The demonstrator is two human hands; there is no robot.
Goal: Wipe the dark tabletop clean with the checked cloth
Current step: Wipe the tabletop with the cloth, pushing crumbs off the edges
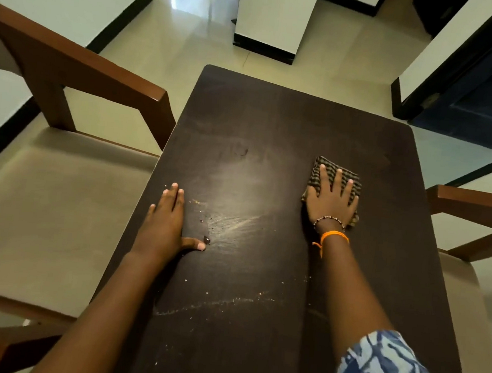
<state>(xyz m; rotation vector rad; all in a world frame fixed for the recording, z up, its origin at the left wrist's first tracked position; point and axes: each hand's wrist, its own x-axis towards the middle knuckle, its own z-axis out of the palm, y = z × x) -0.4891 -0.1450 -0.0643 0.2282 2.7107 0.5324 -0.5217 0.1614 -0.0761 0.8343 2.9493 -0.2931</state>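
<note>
Partway through: right hand (331, 204) spread flat pressing folded checked cloth (334, 176) at tabletop (273, 129) three o'clock, left hand (164, 221) flat, empty at nine, crumbs (213, 302) and smears (235, 224) remaining toward six.

Just one view here, a wide-angle cam on the person's head, looking forward and steeply down over the dark worktop (243, 132). It sits close, so both forearms reach in from the bottom edge, and the lens bends the floor (325, 44) and chairs (79, 70) outward.
</note>
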